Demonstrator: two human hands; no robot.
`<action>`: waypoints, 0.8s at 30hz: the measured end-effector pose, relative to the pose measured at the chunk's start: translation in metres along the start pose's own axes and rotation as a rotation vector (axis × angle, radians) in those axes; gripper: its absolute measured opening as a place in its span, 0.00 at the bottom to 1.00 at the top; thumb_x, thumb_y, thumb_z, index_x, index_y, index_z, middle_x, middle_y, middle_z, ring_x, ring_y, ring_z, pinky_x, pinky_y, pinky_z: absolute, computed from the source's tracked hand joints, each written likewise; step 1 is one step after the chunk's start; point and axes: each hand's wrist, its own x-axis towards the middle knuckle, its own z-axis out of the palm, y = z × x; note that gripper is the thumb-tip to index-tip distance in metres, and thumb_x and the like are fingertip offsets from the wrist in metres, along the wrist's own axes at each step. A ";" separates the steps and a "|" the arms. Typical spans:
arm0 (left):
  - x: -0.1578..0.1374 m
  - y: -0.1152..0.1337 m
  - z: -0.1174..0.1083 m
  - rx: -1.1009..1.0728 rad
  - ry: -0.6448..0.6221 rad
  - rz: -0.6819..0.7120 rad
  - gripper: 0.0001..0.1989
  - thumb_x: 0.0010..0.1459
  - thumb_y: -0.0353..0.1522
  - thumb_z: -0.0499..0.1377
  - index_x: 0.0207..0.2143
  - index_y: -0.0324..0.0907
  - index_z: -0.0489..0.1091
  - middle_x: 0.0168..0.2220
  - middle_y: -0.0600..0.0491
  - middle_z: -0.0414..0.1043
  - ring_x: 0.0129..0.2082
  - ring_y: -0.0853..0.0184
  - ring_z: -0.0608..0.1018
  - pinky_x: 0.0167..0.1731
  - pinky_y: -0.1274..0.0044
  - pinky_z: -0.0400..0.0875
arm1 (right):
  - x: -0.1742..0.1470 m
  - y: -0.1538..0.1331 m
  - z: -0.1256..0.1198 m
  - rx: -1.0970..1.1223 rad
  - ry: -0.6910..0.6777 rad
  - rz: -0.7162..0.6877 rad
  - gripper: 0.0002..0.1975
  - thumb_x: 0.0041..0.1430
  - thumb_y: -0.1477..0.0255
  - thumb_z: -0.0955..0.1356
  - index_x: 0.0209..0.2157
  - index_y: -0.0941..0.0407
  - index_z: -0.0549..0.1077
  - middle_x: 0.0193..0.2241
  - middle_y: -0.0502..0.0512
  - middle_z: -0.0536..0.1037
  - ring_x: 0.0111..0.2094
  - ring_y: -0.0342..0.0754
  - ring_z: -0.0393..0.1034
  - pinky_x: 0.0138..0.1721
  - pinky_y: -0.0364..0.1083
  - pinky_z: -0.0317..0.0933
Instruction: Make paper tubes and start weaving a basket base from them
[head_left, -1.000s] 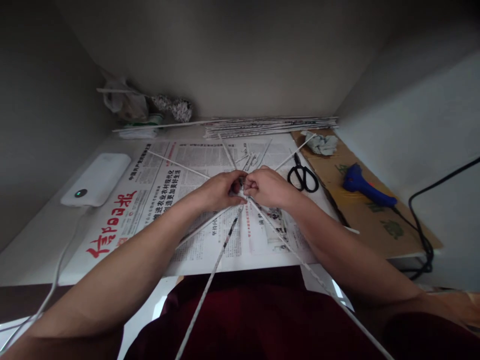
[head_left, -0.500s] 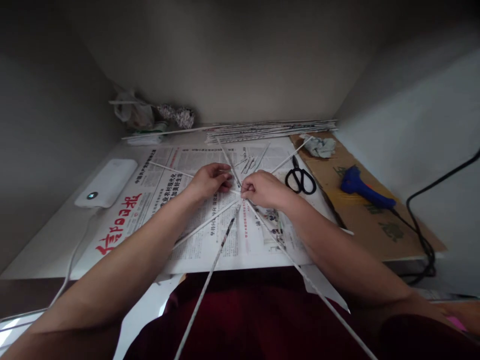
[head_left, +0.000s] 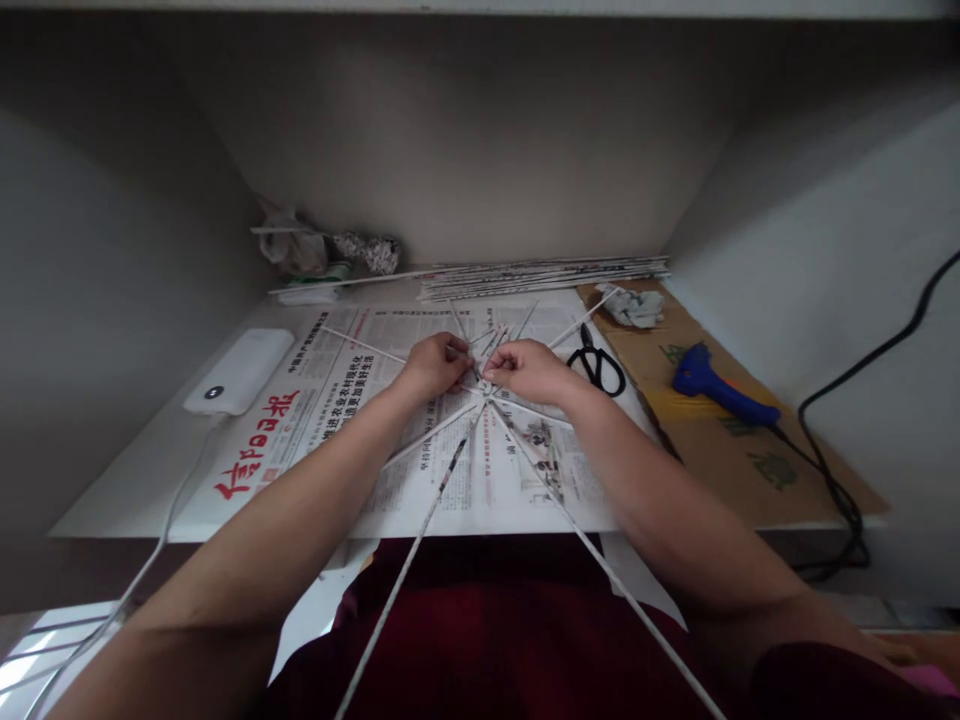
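Note:
Several thin rolled-paper sticks [head_left: 427, 515] fan out like spokes from one centre, two of them reaching down past the table edge over my lap. At that woven centre [head_left: 485, 394] both hands work close together. My left hand [head_left: 442, 365] pinches a paper stick just left of and above the crossing. My right hand [head_left: 525, 368] has thumb and forefinger pressed together on a strand at the crossing's upper right. The fingertips partly cover the strands there. Beneath everything lies a spread newspaper [head_left: 405, 490] with red and black print.
Black-handled scissors [head_left: 600, 370] lie right of my hand. A blue glue gun [head_left: 720, 388] with a black cord rests on cardboard [head_left: 750, 470], near crumpled paper [head_left: 634, 306]. A bundle of paper sticks [head_left: 540, 278] lies along the back. A white device [head_left: 240, 372] with a cable sits left.
The view has tilted and shifted slightly. My right hand has moved up from the centre, uncovering more of the crossing and a stick at lower right; my left hand stays beside it.

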 end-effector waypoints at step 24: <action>0.002 -0.020 0.000 0.008 -0.002 0.191 0.12 0.54 0.34 0.59 0.40 0.40 0.68 0.28 0.54 0.74 0.17 0.71 0.73 0.21 0.79 0.67 | -0.009 -0.020 0.011 -0.269 -0.028 -0.062 0.03 0.52 0.71 0.71 0.27 0.55 0.77 0.25 0.50 0.77 0.29 0.43 0.67 0.30 0.41 0.55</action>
